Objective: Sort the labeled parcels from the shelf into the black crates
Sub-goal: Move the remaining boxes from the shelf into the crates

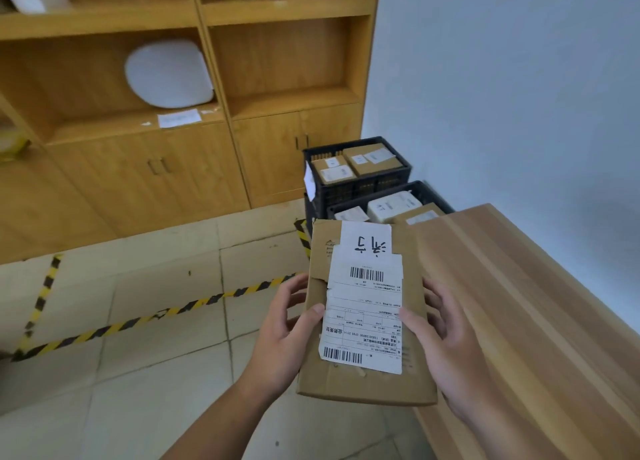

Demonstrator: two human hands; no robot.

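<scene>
Between both hands, a labeled cardboard parcel (367, 314) was gripped, left hand (287, 331) and right hand (446, 338) at its sides. Carrying step, apparently; next, lowering it into one of the black crates (356, 182) just beyond.

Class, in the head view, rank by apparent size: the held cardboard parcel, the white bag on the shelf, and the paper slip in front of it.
1. cardboard parcel, largest, though nearness to the camera inflates it
2. white bag
3. paper slip, smallest
</scene>
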